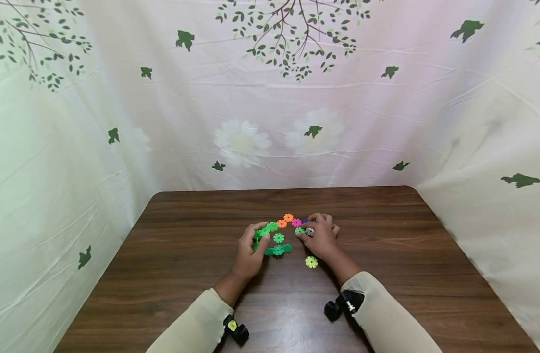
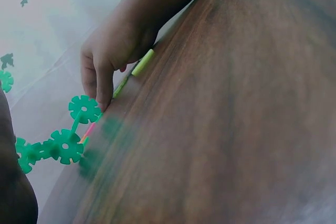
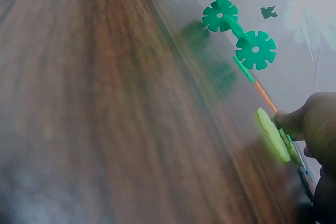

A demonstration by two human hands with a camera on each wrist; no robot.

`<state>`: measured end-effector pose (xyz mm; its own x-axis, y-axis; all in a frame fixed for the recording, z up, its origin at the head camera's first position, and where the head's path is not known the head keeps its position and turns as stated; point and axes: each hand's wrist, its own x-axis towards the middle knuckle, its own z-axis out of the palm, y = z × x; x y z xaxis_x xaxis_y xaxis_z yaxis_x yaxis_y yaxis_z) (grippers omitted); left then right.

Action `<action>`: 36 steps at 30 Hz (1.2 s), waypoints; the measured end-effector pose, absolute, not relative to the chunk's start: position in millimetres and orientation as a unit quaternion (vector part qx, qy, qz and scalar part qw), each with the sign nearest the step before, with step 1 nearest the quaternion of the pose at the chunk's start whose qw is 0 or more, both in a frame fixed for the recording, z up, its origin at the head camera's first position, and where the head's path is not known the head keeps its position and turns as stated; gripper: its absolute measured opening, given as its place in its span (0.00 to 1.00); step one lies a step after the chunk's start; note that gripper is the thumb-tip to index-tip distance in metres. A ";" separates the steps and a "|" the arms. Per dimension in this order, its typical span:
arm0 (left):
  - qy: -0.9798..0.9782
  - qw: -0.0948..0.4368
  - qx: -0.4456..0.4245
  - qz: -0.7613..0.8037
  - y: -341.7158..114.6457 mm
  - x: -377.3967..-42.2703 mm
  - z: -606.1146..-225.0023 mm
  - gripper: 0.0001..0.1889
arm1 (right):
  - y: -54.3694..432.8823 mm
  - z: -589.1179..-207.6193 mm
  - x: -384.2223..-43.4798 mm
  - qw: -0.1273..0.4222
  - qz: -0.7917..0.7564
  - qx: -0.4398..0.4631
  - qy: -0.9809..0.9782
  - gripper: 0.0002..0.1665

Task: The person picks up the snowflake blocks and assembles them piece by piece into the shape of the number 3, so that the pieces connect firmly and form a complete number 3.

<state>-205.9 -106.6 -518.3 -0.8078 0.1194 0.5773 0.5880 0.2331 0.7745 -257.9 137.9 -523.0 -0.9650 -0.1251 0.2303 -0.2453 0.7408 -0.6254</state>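
Observation:
My left hand (image 1: 249,251) grips a chain of linked green flower-shaped plastic discs (image 1: 278,250), which curves round from the fingertips and past the thumb. In the right wrist view, the chain's lower end (image 3: 255,50) hangs above the table. My right hand (image 1: 321,238) reaches down over loose discs, thumb and index finger at a small green disc (image 1: 299,230); I cannot tell whether they pinch it. Beside it a whitish disc (image 1: 310,231) shows partly under the fingers. Dark blue discs (image 1: 305,221) lie partly hidden behind that hand.
A loose green disc (image 1: 279,238) lies between the hands. Two orange discs (image 1: 288,217) and a pink disc (image 1: 296,222) are farther back. Nearer, by the right wrist, is a yellow-green disc (image 1: 311,262). The brown wooden table (image 1: 186,220) meets a printed cloth backdrop (image 1: 270,166).

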 end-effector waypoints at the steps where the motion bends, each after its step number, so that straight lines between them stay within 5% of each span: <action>1: -0.758 0.207 -0.235 -0.573 -106.5 -206.1 -518.7 0.17 | 137.9 -523.2 -258.0 0.087 0.344 0.101 -0.929 0.17; 18: -0.752 0.237 -0.230 -0.570 -105.2 -205.3 -516.6 0.17 | 136.7 -522.7 -256.4 0.099 0.371 0.123 -0.915 0.14; 36: -0.736 0.291 -0.283 -0.541 -103.7 -209.8 -521.6 0.26 | 129.9 -519.0 -249.6 0.112 0.428 0.206 -0.873 0.28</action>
<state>-209.8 -103.7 -521.6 -0.6698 0.1022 0.7355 0.7324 0.2540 0.6317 -249.6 129.9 -519.0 -0.8904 -0.2629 0.3716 -0.4548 0.5496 -0.7008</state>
